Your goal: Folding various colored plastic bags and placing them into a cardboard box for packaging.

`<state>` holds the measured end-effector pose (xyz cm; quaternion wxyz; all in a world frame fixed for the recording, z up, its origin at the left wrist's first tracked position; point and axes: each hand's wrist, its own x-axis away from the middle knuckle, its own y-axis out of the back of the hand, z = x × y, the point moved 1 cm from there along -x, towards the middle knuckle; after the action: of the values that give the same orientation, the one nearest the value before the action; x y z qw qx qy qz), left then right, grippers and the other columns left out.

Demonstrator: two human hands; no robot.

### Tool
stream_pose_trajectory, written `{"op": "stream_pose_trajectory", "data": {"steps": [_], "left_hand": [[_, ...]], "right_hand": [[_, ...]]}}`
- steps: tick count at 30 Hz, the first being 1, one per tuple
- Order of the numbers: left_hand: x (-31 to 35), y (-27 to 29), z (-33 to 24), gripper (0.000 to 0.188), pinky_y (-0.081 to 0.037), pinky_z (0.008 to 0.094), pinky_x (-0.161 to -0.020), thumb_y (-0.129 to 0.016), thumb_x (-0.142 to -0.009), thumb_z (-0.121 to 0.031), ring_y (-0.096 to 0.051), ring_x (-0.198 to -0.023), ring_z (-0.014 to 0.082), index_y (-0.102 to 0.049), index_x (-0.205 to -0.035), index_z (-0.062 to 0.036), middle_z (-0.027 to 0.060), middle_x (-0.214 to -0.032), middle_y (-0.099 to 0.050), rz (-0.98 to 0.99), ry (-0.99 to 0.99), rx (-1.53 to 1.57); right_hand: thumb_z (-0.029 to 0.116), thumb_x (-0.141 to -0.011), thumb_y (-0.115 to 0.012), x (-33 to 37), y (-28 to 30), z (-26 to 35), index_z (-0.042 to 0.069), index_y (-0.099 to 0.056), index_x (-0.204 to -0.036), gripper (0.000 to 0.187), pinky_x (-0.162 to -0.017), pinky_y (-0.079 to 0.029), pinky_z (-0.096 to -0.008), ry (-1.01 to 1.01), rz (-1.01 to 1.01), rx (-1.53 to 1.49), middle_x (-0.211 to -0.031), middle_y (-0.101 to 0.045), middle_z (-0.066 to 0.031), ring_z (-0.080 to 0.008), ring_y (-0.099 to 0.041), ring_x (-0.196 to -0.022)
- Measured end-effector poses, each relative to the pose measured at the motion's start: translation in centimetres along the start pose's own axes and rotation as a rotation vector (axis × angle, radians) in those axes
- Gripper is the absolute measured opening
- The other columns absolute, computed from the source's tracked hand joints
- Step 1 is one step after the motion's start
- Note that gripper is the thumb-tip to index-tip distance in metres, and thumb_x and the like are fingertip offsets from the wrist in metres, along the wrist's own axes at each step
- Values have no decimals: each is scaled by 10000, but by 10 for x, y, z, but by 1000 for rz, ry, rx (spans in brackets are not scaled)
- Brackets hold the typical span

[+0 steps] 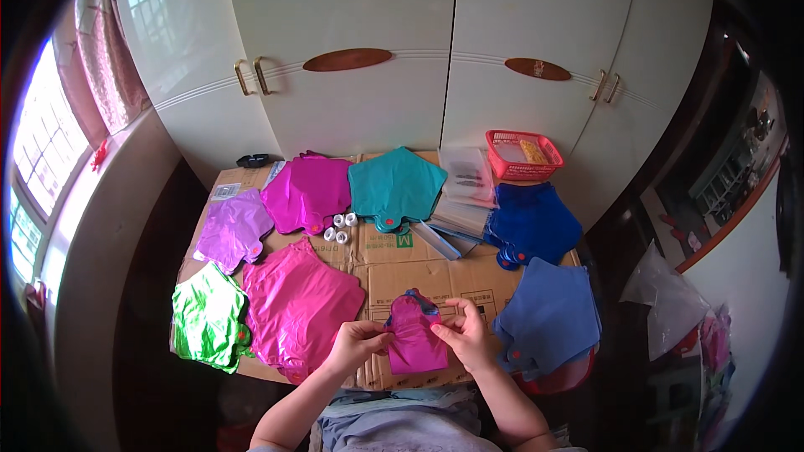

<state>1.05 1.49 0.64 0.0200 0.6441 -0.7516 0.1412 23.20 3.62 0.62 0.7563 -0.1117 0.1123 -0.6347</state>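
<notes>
Close in front of me at the table's near edge is a folded magenta foil balloon point(418, 339), flat and uninflated, with dark blue showing at its top. My left hand point(358, 345) pinches its left edge between thumb and fingers. On the opposite edge, my right hand point(463, 333) grips it with the thumb on top. Left of my hands lies a large pink foil balloon pile point(301, 305). A slate-blue pile point(548, 318) of similar flat sheets rests to the right.
Around the cardboard-covered table point(394, 268) lie green point(207, 314), lilac point(232, 228), purple point(308, 192), teal point(396, 184) and dark blue point(536, 222) piles. Several white rolls point(339, 228), clear plastic sleeves point(467, 176) and a red basket point(523, 169) sit farther back, before a cabinet point(352, 8).
</notes>
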Motion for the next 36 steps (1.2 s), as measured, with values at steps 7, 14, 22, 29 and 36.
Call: {"op": "stream_pose_trajectory", "data": {"steps": [7,14,22,29,36], "left_hand": [[-8,5,21,144,-542,221,-644,-668,-867,-78,-624,-711,74,-672,-950,40,35,-798,-665,16,46,-71],[-22,2,4,188,-544,224,-682,-644,-888,-108,-625,-726,87,-667,-992,46,37,-846,-666,-34,155,-48],[-36,13,10,201,-529,222,-641,-654,-874,-92,-627,-701,93,-675,-1021,44,51,-837,-680,3,87,-226],[-46,14,-4,175,-530,253,-668,-693,-801,-109,-661,-723,117,-705,-923,16,75,-788,-702,20,95,-592],[-55,11,0,178,-544,334,-693,-696,-704,-146,-686,-740,244,-710,-846,-40,127,-806,-695,23,-169,-921]], "right_hand": [[77,-874,-614,-19,18,13,-1,-681,-892,105,-611,-432,-207,-137,216,645,-737,-618,36,-33,-526,-661],[145,-854,-623,-31,35,-13,-9,-675,-847,162,-542,-419,-246,-154,271,557,-623,-616,-20,-46,-529,-577],[132,-862,-626,-41,20,5,-6,-686,-854,151,-548,-463,-235,-285,257,426,-643,-631,-3,-38,-551,-577],[167,-833,-670,-56,24,4,24,-703,-927,174,-571,-485,-266,-177,299,763,-678,-675,-86,-121,-636,-584],[103,-790,-644,-63,25,-5,52,-708,-917,151,-688,-518,-345,168,328,1001,-840,-688,-126,-277,-663,-754]]}}
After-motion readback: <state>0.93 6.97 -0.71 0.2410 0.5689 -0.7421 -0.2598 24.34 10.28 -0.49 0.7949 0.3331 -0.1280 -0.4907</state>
